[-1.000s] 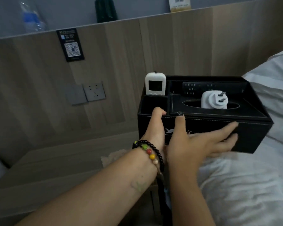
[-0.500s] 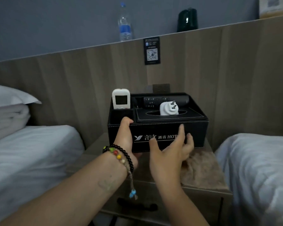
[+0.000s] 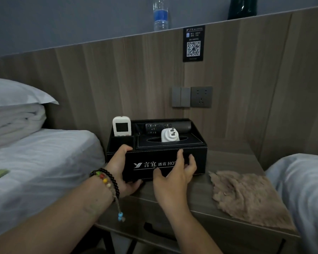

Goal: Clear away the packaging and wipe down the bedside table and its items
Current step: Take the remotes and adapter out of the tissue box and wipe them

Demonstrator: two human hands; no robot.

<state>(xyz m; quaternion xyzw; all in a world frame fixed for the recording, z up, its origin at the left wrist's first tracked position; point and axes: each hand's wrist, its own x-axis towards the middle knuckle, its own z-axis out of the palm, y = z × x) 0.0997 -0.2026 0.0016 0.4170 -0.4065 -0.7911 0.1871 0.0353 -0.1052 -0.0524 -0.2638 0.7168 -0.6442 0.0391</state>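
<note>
A black leather hotel organiser box (image 3: 154, 155) sits on the left part of the wooden bedside table (image 3: 228, 158). It holds a white remote (image 3: 121, 126) upright at the back left, a black remote (image 3: 165, 126) lying along the back, and a white plug adapter (image 3: 170, 134) in the tissue slot. My left hand (image 3: 121, 167), with a bead bracelet on the wrist, grips the box's front left corner, thumb over the rim and fingers beneath. My right hand (image 3: 174, 173) hovers at the box's front face with fingers spread, holding nothing. A brown cloth (image 3: 246, 195) lies crumpled on the table's right side.
White beds flank the table, one on the left (image 3: 44, 162) with a pillow (image 3: 17, 94), another on the right (image 3: 301, 189). On the headboard ledge stand a water bottle (image 3: 161, 14) and a dark kettle (image 3: 241, 8). Wall switches and a socket (image 3: 201, 97) sit behind the box.
The box has travelled from above the right bed to the bedside table and come down onto it. My right hand has let go of its front; my left hand still grips the corner.
</note>
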